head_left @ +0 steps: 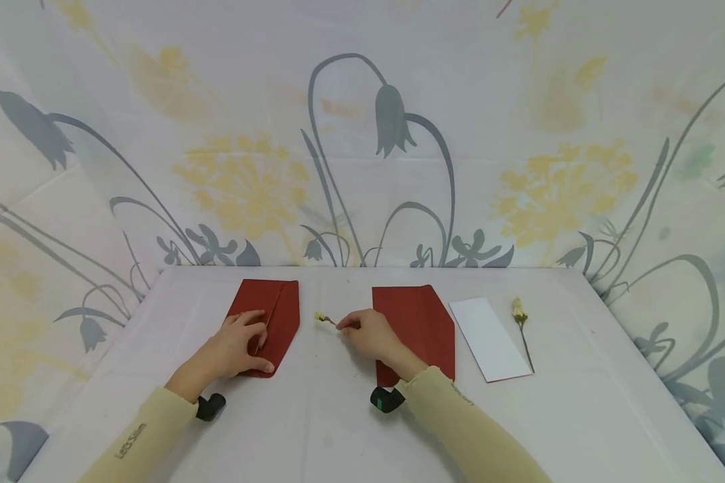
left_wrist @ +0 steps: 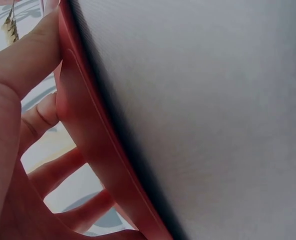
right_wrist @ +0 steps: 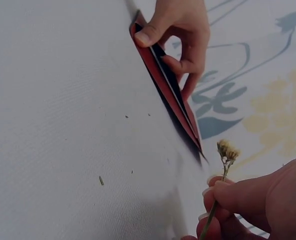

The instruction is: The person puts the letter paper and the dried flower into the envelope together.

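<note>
White tabletop [head_left: 332, 429], left hand [head_left: 234, 345] arched over, gripping red envelope [head_left: 286, 315], right hand [head_left: 371, 335] angled inward, pinching small yellow flower [head_left: 321, 316]

Open at right and lower middle, blocked at centre

Open at the lower middle of the head view, between the pale sleeves [head_left: 141, 429], flanked at the wrists by black devices [head_left: 387, 400]. Barred at the centre by the right hand [head_left: 371, 335] and the short dried flower [head_left: 321, 317] pinched there. Narrow just left of that flower, beside the left envelope [head_left: 287, 322], itself covered in part by the left hand [head_left: 235, 347]. Crossed right of centre, over the right envelope [head_left: 407, 312], by the right wrist. Tight between that envelope and the white card [head_left: 491, 341], then blocked by the long dried flower [head_left: 522, 323]. Open beyond, across the right of the table [head_left: 586, 376], as far as the patterned backdrop [head_left: 344, 168].
</note>
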`<act>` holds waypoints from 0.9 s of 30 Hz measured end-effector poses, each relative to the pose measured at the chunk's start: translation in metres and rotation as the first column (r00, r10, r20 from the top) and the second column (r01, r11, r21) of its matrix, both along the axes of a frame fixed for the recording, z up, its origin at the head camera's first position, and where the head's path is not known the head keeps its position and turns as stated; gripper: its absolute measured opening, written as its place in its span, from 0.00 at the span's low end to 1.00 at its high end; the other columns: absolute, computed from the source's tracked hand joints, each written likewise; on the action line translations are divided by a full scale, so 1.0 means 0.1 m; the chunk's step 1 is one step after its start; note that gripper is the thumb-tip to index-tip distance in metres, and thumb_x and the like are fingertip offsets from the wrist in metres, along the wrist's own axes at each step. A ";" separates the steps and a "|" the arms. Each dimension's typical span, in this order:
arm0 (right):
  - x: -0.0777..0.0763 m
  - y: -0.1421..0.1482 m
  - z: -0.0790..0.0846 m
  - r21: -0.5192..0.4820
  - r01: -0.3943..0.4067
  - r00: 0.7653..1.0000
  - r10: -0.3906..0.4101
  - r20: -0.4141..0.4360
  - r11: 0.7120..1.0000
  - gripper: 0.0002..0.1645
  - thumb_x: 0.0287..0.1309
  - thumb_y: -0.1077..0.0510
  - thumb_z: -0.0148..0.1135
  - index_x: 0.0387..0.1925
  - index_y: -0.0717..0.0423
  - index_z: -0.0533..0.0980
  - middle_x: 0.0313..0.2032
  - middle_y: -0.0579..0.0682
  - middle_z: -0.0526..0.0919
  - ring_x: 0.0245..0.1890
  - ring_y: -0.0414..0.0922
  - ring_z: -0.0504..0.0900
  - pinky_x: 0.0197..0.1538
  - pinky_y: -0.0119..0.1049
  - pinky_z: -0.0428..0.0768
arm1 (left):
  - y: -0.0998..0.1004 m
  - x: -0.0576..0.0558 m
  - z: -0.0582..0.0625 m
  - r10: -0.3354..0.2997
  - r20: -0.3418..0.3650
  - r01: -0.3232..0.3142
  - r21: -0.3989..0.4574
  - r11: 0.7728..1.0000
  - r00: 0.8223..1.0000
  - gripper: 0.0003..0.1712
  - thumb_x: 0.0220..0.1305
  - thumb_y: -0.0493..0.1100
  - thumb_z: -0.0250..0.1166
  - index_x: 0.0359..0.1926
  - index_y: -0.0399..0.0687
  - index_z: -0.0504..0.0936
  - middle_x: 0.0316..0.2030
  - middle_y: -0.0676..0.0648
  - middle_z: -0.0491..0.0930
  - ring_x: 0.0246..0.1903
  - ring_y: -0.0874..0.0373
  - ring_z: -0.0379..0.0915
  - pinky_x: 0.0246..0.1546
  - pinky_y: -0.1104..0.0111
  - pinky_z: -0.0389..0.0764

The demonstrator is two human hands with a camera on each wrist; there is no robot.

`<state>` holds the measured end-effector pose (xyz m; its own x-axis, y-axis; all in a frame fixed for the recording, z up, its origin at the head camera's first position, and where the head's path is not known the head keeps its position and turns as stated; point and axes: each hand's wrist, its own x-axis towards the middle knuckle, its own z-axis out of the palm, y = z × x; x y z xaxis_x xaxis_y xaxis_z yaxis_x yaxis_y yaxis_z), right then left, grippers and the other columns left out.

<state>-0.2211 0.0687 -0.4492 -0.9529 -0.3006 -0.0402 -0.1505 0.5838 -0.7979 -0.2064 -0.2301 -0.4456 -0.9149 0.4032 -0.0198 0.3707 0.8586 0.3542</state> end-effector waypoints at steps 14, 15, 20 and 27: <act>-0.02 -0.02 -0.02 -0.059 0.018 1.000 -0.017 0.022 0.998 0.07 0.65 0.64 0.62 0.40 0.55 0.85 0.37 0.46 0.84 0.38 0.44 0.77 0.37 0.36 0.77 | 0.02 0.01 0.02 0.007 -0.008 -0.007 -0.001 1.000 1.000 0.26 0.47 0.58 0.80 0.27 0.56 0.70 0.68 0.33 0.63 0.64 0.24 0.54 0.44 0.38 0.77; -0.02 -0.02 -0.01 -0.066 0.020 0.999 -0.018 0.030 0.998 0.07 0.65 0.64 0.62 0.41 0.55 0.85 0.37 0.46 0.84 0.38 0.44 0.77 0.37 0.35 0.77 | 0.03 0.01 0.02 0.008 -0.005 -0.008 0.000 1.000 1.000 0.26 0.47 0.58 0.80 0.27 0.56 0.70 0.68 0.33 0.63 0.64 0.24 0.54 0.44 0.38 0.77; -0.01 -0.04 0.03 -0.096 0.030 0.998 -0.024 0.065 0.995 0.07 0.66 0.63 0.62 0.42 0.56 0.84 0.38 0.46 0.83 0.37 0.44 0.77 0.35 0.34 0.77 | 0.03 0.00 0.01 0.016 0.002 -0.016 -0.004 1.000 1.000 0.25 0.47 0.58 0.80 0.27 0.57 0.70 0.68 0.33 0.63 0.64 0.25 0.54 0.44 0.37 0.76; -0.02 -0.05 0.05 -0.152 0.037 0.995 -0.023 0.095 0.988 0.08 0.65 0.61 0.64 0.44 0.57 0.83 0.37 0.46 0.83 0.34 0.43 0.77 0.34 0.34 0.77 | 0.03 0.00 0.00 0.013 -0.003 -0.013 -0.005 1.000 1.000 0.25 0.47 0.58 0.80 0.28 0.57 0.70 0.68 0.34 0.63 0.64 0.25 0.54 0.44 0.37 0.76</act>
